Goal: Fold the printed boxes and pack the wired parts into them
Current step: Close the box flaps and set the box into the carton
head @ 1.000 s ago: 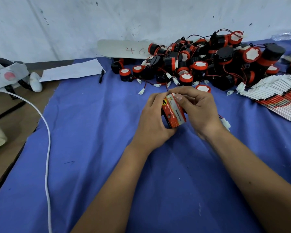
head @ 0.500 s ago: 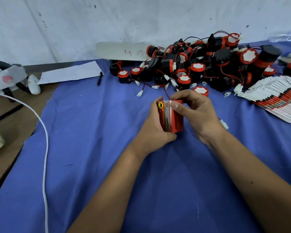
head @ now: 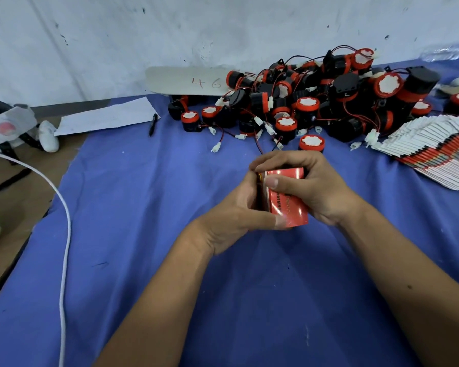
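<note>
Compared with half a second back, the red box (head: pixel 286 197) has been tipped over: it was standing more upright with its narrow yellow-marked edge facing the camera, and now a glossy red face with white print lies up and slants down to the right. Both hands have shifted with it too. The left hand (head: pixel 239 215) now has its thumb lying across the box's near corner instead of beside it, and the right hand (head: pixel 313 189) has its thumb pressed on the top left part of the face. So both sets of fingers are curled round the box and gripping it, held just above the blue cloth (head: pixel 143 234) over the tabletop, about mid-frame, in front of the pile of black and red wired parts (head: pixel 316 102). Can't tell if there's a part inside, the box's far end is buried under the right hand's fingers (head: pixel 284 160), and the print is too blurry to read. One red-capped part (head: pixel 312 143) sits just behind the right hand's knuckles. The stack of flat boxes (head: pixel 435 152) fans out on the right and gets cut off by the frame edge. Further left there's a black pen (head: pixel 153 124), a sheet of paper (head: pixel 106 119), and a white cable (head: pixel 64 234) running off the bottom. Both forearms come in from the bottom, wrists angled in toward each other.
</note>
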The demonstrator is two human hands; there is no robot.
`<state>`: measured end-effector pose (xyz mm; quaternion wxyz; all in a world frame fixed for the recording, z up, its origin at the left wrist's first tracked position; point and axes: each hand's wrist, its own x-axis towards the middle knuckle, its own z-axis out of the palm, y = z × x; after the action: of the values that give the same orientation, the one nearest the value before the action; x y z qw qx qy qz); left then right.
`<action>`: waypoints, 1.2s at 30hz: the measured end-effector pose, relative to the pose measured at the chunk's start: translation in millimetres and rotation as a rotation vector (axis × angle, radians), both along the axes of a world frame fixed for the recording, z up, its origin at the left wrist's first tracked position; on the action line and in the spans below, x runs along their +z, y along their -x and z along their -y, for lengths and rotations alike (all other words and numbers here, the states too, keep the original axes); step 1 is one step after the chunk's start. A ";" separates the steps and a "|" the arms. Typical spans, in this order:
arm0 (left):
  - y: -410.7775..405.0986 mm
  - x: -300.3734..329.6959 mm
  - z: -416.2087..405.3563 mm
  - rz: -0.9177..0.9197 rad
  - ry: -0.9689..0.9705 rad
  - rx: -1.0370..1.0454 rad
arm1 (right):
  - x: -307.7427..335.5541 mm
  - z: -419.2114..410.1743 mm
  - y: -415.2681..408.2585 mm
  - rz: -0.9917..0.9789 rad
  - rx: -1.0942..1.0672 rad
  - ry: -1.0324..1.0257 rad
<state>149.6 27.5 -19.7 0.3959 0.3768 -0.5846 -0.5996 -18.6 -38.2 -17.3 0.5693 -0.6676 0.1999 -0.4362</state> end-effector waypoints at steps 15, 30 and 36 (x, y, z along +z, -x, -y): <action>2.0 -2.9 7.5 0.044 0.110 0.241 | -5.7 1.0 -7.6 -0.039 -0.144 0.103; 2.6 -13.1 15.5 -0.526 -0.216 0.495 | -16.9 -11.0 -34.1 -0.462 -0.212 0.222; 13.5 -13.2 17.8 -0.557 -0.209 0.653 | -17.3 -11.8 -23.5 -0.518 -0.352 0.598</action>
<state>136.1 9.8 -32.9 0.6667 0.4037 -0.2423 -0.5778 4.9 -26.5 -34.6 0.1987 -0.8464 0.3118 -0.3832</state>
